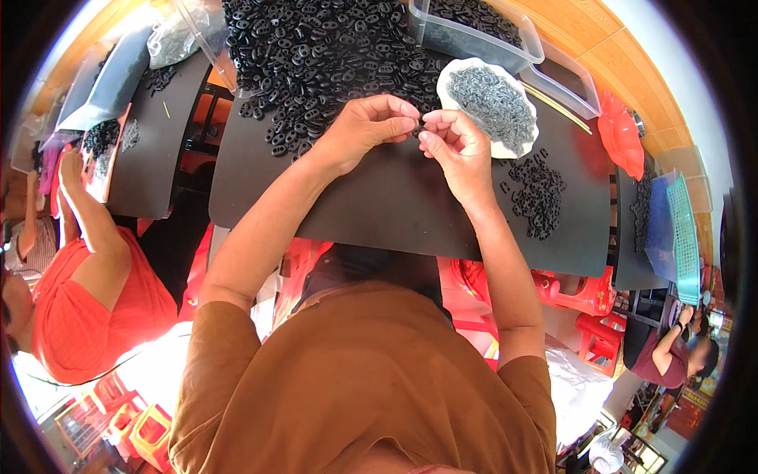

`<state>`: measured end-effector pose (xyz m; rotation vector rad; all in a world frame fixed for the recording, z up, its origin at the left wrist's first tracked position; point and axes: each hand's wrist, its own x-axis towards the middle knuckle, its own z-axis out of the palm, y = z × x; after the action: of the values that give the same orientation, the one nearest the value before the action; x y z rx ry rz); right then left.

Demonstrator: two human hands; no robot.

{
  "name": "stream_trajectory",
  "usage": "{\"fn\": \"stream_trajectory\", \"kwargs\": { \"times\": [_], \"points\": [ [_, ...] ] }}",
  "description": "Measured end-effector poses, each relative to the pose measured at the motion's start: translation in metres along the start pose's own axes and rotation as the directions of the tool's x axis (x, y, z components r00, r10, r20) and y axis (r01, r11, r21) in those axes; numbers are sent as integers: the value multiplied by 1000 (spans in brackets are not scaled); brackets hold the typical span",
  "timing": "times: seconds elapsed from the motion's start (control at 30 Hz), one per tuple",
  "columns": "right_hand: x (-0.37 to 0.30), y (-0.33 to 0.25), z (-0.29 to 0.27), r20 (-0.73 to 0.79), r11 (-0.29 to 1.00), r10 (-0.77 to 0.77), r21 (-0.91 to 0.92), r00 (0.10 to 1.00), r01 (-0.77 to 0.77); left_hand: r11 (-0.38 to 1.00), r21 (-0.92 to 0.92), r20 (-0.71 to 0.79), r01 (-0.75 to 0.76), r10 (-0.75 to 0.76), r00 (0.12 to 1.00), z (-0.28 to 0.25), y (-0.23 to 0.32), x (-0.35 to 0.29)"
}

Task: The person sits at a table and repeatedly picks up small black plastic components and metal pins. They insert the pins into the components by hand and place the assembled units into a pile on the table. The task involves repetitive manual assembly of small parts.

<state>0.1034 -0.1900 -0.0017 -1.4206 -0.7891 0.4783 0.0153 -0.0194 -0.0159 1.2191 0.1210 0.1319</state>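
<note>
Over the dark table (379,205), my left hand (367,130) and my right hand (460,148) meet with thumbs and fingertips pinched. Between them is a small black piece (421,127), mostly hidden by the fingers, so its exact kind does not show. Just beyond my hands spreads a large heap of small black oval pieces with two holes (324,55). A white scalloped bowl (447,83) beside my right hand holds many tiny grey, shiny parts (493,107). Nearer my right forearm lies a smaller pile of black pieces (538,197).
Clear plastic bins (474,47) stand at the back right, near a yellow stick (557,108) and a red petal-edged dish (620,134). A teal basket (683,237) is far right. People sit at neighbouring tables on the left (103,292) and right (671,359). Red stools (150,434) stand lower left.
</note>
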Motion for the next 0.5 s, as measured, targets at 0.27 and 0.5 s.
{"fn": "stream_trajectory", "kwargs": {
  "times": [0.27, 0.5],
  "points": [
    [2, 2, -2, -5, 999, -29, 29, 1000, 29, 1000, -9, -32, -28, 28, 999, 3, -3, 1],
    [2, 4, -2, 3, 998, -67, 7, 998, 67, 997, 48, -38, -57, 59, 998, 5, -2, 0]
  ]
}}
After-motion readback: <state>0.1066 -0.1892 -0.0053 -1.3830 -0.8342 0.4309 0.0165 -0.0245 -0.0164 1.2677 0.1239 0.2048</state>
